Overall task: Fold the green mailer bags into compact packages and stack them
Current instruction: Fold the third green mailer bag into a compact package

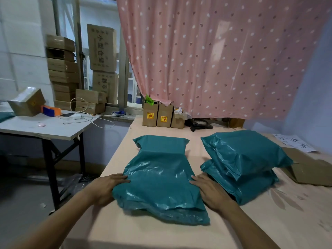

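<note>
A filled green mailer bag (159,175) lies lengthwise on the pink-covered surface (125,229) in front of me, its far flap folded over. My left hand (106,187) presses flat against its left edge, fingers extended. My right hand (210,191) rests flat at its right edge, fingers together on the plastic. To the right, two folded green packages sit stacked: the upper package (242,151) lies askew on the lower package (251,187).
Three small brown cartons (162,115) stand at the far edge under a pink dotted curtain (215,60). A flat cardboard box (309,168) and a written paper (294,142) lie at right. A grey folding table (45,126) with boxes and cables stands at left.
</note>
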